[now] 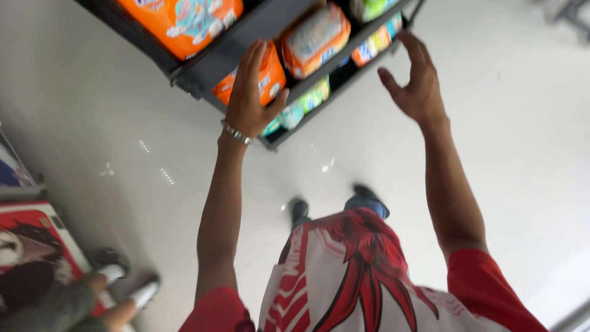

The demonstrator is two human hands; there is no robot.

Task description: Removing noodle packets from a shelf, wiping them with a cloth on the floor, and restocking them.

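We look down at a dark metal shelf rack (246,34) standing on a pale, glossy floor (504,135), and our left hand (251,92) lies flat against an orange soft pack (270,77) on a lower shelf. The pack is a plump, pillow-shaped plastic bag, bright orange with a lighter printed panel, its film slightly shiny. Our fingers stretch up over its front and the thumb spreads to the side, so the hand is open and pressed on the pack rather than closed around it. A silver metal bracelet (237,133) rings that wrist.

Our right hand (415,83) is raised near the rack's right end, fingers curled loosely and apart, palm open, holding nothing; whether a fingertip touches the shelf edge we cannot tell, as the view is blurred.

We count three orange packs: the one under our hand, a larger orange pack (184,21) on the shelf above, and an orange pack with a pale face (316,37) beside it. Green and teal packs (304,104) sit lower down, perhaps three or four.

Below us show a red-and-white shirt (362,276) and two dark shoes (335,206). At the left, another person's two white-socked feet (126,283) rest beside a red printed box (31,237).
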